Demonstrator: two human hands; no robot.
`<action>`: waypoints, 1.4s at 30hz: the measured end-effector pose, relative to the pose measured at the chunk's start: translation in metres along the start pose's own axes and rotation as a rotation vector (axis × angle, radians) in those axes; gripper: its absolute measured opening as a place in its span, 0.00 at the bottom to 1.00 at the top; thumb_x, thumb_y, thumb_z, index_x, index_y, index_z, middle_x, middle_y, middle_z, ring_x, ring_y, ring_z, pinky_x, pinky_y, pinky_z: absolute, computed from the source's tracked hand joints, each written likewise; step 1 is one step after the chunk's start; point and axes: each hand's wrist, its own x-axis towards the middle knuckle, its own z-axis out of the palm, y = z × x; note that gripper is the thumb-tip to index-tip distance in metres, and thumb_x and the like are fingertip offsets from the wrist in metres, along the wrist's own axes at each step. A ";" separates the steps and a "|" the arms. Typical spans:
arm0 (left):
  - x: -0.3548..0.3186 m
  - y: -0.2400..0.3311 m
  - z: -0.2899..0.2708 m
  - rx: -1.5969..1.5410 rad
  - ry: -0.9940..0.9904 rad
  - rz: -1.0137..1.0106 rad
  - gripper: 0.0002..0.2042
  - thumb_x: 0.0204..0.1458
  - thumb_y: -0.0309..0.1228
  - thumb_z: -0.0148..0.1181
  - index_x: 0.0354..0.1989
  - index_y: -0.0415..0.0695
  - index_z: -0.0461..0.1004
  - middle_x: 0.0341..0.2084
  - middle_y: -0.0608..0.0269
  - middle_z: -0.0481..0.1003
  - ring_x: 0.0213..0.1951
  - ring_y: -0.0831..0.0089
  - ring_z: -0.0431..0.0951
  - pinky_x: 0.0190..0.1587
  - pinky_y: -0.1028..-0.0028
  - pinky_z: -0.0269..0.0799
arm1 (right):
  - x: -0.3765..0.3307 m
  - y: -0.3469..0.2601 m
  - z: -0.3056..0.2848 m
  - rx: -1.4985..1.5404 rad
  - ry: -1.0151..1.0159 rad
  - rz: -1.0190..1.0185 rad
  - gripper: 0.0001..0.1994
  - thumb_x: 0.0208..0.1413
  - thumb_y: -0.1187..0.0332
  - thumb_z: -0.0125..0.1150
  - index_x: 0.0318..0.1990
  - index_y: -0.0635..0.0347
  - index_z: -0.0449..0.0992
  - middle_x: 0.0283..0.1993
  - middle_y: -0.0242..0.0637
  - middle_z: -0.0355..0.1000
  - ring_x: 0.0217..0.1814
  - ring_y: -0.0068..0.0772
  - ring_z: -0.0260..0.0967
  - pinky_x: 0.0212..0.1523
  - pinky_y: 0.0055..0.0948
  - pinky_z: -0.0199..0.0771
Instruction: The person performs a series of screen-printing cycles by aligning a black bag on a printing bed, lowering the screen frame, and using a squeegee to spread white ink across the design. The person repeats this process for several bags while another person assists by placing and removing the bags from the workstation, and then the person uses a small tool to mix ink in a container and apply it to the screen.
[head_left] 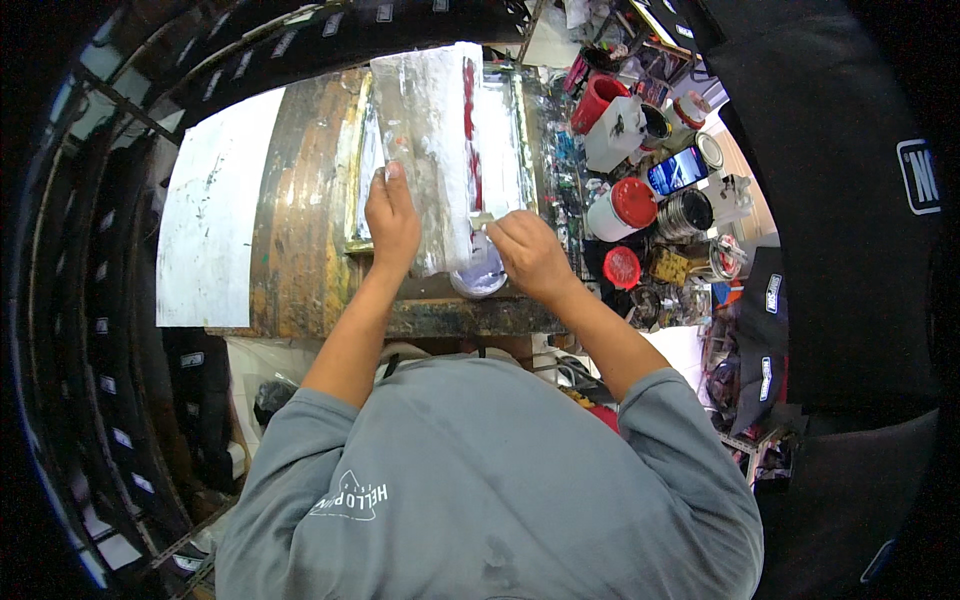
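Squeegee (pixel 432 150) lying lengthwise over the frame (pixel 520 120) by the bench (pixel 300 250) near edge, pinned flat under the left hand (pixel 392 222) (fingers spread) to steady it, right hand (pixel 528 255) closed round a small tool (pixel 482 220) at its lower end, above a tub (pixel 480 280).

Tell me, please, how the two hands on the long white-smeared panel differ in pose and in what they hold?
The left hand lies on the panel, fingers stretched along it; the right hand is curled at the panel's near corner. The left hand holds no tool; the right hand seems to grip a small pale tool. Both are bare.
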 end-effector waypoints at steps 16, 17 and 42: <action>0.020 0.015 -0.010 0.051 0.108 -0.024 0.25 0.72 0.47 0.46 0.45 0.31 0.74 0.26 0.57 0.72 0.32 0.70 0.69 0.39 0.66 0.68 | -0.057 -0.044 0.018 -0.191 -0.193 0.235 0.14 0.43 0.74 0.69 0.40 0.54 0.79 0.36 0.29 0.71 0.42 0.36 0.67 0.50 0.40 0.61; 0.021 0.015 -0.010 0.049 0.106 -0.017 0.25 0.72 0.47 0.46 0.45 0.31 0.73 0.26 0.57 0.72 0.32 0.70 0.69 0.38 0.65 0.68 | -0.058 -0.047 0.019 -0.218 -0.205 0.186 0.13 0.44 0.74 0.69 0.40 0.53 0.79 0.35 0.29 0.71 0.42 0.36 0.67 0.50 0.41 0.61; 0.032 0.023 -0.013 -0.177 -0.310 0.116 0.23 0.73 0.45 0.45 0.44 0.32 0.72 0.23 0.59 0.68 0.29 0.72 0.65 0.34 0.67 0.65 | 0.145 -0.016 -0.059 -0.554 0.614 0.222 0.08 0.50 0.75 0.71 0.37 0.55 0.81 0.36 0.30 0.79 0.39 0.35 0.71 0.48 0.37 0.59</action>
